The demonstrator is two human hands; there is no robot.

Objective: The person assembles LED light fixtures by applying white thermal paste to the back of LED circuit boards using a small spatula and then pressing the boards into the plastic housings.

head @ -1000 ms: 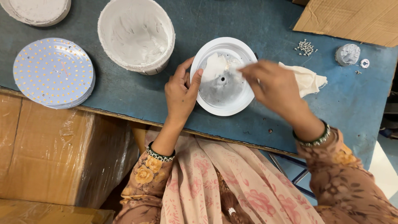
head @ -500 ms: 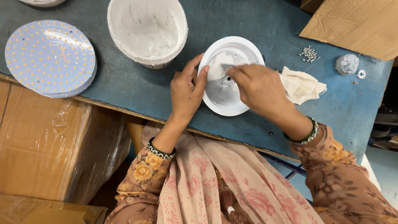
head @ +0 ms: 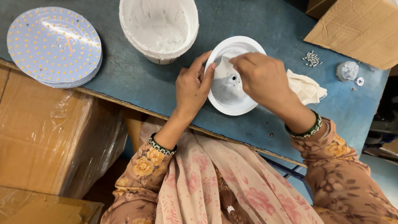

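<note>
Left hand [head: 192,89] grips the left rim of the white housing [head: 232,85], which sits on the blue surface [head: 257,25] near its near edge. Right hand [head: 259,76], fingers curled, reaches into the housing; what it holds cannot be told. A tub [head: 159,27] stands far left, a cloth [head: 306,89] just right, screws [head: 311,59] beyond.

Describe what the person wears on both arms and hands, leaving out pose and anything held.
Both hands are bare. The left hand and right hand each have a green beaded bangle at the wrist. Both sleeves are long, brownish-pink, printed with orange and yellow flowers. No rings or gloves show.
</note>
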